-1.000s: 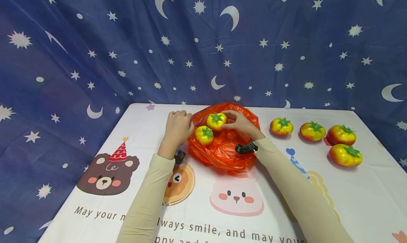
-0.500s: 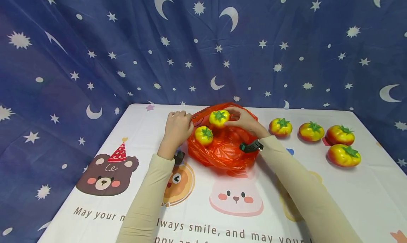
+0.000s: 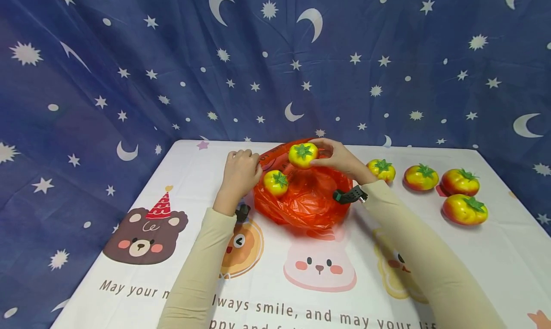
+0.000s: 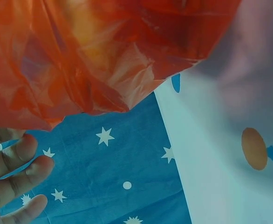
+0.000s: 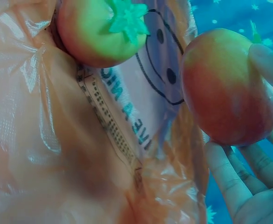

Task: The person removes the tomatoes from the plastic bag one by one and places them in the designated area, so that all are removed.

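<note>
A red plastic bag [image 3: 306,209] lies spread on the table. My left hand [image 3: 242,176] grips its left rim; in the left wrist view, the fingertips [image 4: 36,170] show just beyond the bag's edge, while the thumb is hidden. Between thumb and fingers of my right hand [image 3: 340,158] is a yellow-and-red tomato [image 3: 303,156] with a green leafy top, held over the back of the bag. The right wrist view shows this held tomato [image 5: 232,88] from its redder side. A second tomato [image 3: 275,183] sits at the bag's left side, close to my left hand.
Several more tomatoes stand on the table to the right: one [image 3: 382,170] partly behind my right forearm, others [image 3: 422,178] farther right. The white printed tablecloth [image 3: 142,290] covers the table. A blue star-patterned curtain [image 3: 241,99] hangs right behind its back edge.
My right hand has carried the tomato up and to the right, away from the second tomato. My left hand has stayed on the bag's rim.
</note>
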Demonstrator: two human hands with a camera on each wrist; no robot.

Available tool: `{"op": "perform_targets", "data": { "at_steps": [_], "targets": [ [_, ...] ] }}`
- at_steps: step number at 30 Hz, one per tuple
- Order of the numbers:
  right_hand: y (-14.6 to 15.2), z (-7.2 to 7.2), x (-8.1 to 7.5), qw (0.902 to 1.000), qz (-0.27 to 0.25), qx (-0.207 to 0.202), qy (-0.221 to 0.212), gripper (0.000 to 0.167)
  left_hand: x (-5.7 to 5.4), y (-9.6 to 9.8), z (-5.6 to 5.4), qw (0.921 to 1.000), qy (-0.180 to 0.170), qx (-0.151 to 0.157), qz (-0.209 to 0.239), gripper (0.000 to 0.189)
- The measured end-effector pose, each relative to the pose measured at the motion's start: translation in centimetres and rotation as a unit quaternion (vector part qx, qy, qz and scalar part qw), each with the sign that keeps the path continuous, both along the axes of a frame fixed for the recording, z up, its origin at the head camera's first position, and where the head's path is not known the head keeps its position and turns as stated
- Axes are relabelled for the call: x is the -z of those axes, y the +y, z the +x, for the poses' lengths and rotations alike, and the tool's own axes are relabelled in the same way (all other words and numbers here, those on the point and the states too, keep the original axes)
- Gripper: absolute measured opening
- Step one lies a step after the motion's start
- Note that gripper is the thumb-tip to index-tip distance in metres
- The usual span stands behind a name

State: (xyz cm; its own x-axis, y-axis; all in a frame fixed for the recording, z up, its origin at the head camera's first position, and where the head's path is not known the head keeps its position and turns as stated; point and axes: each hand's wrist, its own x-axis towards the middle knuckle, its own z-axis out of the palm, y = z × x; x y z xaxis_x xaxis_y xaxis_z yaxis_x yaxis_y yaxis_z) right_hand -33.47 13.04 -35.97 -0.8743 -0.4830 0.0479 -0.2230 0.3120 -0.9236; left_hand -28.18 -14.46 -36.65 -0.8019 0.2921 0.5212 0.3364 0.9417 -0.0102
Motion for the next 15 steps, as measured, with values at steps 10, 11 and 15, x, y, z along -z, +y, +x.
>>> {"op": "perform_targets", "data": {
  "at_steps": [10, 11, 15],
  "targets": [
    [1.9, 0.3, -1.2, 0.999, 0.031, 0.03, 0.012, 0.064, 0.1, 0.0, 0.0, 1.0, 0.001, 0.003, 0.001, 0.015],
    [2.1, 0.1, -1.1, 0.9991, 0.028, 0.032, 0.01, 0.064, 0.1, 0.0, 0.0, 1.0, 0.002, 0.003, 0.002, 0.015],
    [2.9, 0.1, -1.6, 0.9989, 0.025, 0.041, 0.004, 0.062, 0.1, 0.0, 0.0, 1.0, 0.003, 0.004, 0.003, 0.015]
  ]
}}
